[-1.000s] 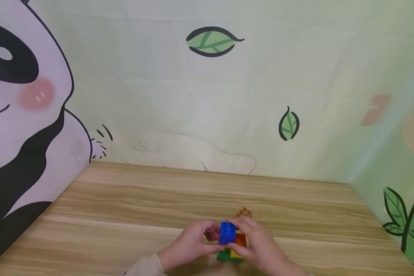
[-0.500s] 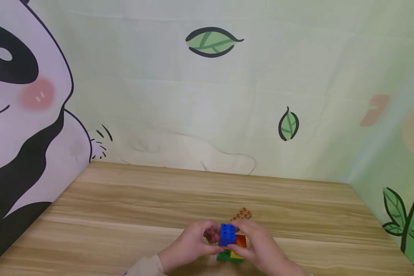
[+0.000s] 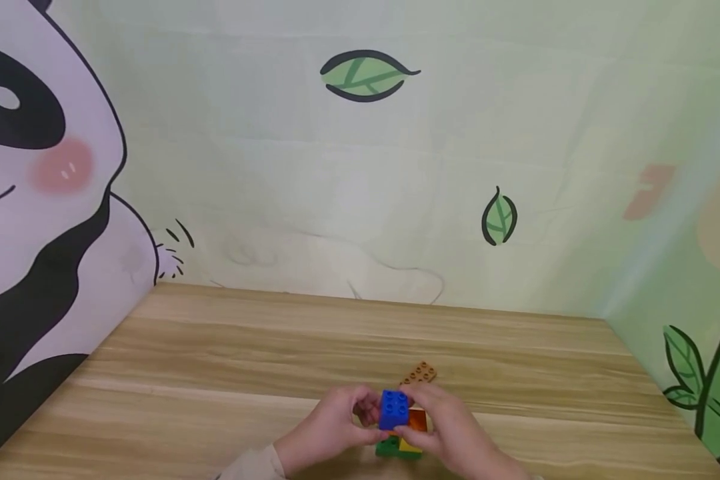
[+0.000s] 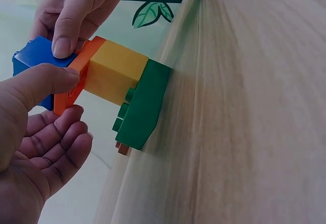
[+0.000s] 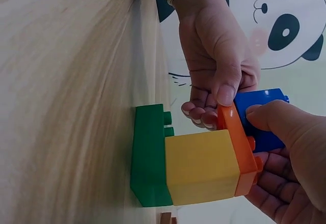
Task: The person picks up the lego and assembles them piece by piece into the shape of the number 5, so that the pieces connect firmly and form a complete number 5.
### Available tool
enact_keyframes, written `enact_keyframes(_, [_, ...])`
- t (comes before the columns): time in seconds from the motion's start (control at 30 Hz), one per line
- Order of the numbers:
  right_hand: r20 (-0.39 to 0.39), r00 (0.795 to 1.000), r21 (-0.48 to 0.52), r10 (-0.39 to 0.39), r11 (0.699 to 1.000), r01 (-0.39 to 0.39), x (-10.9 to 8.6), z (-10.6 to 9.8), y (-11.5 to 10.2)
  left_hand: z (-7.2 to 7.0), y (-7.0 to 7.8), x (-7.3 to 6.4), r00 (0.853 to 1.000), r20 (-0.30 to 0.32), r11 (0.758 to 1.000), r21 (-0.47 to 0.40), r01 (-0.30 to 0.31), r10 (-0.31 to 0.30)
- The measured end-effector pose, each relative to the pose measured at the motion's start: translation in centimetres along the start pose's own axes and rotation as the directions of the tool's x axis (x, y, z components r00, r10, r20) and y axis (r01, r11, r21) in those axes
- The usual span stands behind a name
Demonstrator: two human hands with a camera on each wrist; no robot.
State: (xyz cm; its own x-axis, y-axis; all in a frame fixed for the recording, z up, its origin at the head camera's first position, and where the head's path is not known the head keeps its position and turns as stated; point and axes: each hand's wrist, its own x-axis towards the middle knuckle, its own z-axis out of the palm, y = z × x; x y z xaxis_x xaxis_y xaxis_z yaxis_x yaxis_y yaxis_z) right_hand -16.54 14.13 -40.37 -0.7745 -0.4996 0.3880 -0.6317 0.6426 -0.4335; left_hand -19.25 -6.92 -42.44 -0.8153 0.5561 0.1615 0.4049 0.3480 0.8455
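Note:
A stack of toy building bricks stands on the table in front of me. Its bottom is a green brick (image 5: 147, 158), with a yellow brick (image 5: 201, 168) on part of it and a thin orange brick (image 5: 238, 152) above that. On top, over one end of the orange piece, sits a blue brick (image 3: 394, 410). My right hand (image 3: 456, 430) pinches the blue brick between thumb and fingers. My left hand (image 3: 333, 423) pinches the orange brick's overhanging end, thumb on its near edge and fingers behind. Whether the blue brick is fully seated is hard to tell.
Just behind the stack a flat brown studded plate (image 3: 420, 373) lies on the wooden table (image 3: 246, 333), partly hidden by my right hand. A fabric backdrop (image 3: 264, 167) with a printed panda and leaves rises behind the table and along its sides.
The blue brick has come down slightly with my right fingers, and more of the brown plate shows. My left hand keeps nearly the same place. The head view has shifted a little.

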Motion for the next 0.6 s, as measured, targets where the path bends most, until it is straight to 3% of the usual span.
enact_keyframes(0.23, [0.0,1.0,0.05,0.031,0.998,-0.031,-0.03,0.01,0.03,-0.3,0.09,0.11,1.0,0.03,0.998,0.061,-0.008,0.006])
enact_keyframes(0.6, [0.072,0.995,0.099,0.066,0.992,-0.073,0.13,-0.77,0.07,-0.54,-0.19,-0.04,0.999,0.049,0.988,0.154,-0.027,0.02])
